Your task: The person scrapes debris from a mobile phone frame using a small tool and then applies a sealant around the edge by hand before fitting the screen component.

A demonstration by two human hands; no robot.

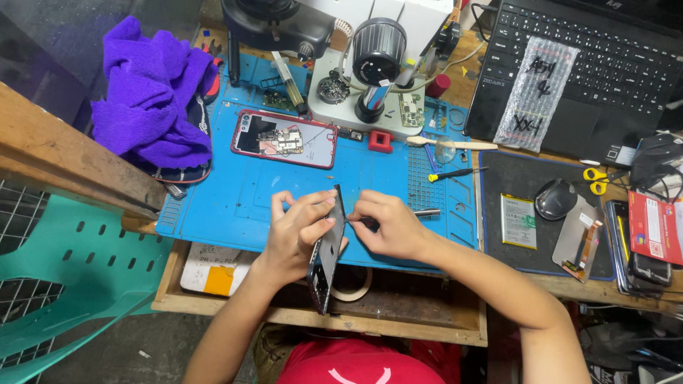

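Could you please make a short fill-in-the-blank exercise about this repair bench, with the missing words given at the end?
1. The left hand holds a dark phone panel on its ____.
2. The opened phone with a red frame lies on a ____ mat.
3. The crumpled cloth at the mat's left is ____.
4. The right hand holds a thin metal tool beside the ____.

Missing words: edge; blue; purple; panel

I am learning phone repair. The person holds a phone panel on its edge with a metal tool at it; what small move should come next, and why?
Probably slide the thin metal tool a little further along the edge of the dark flat phone panel. The left hand grips the panel upright on its edge and the right hand pinches the tool against its side.
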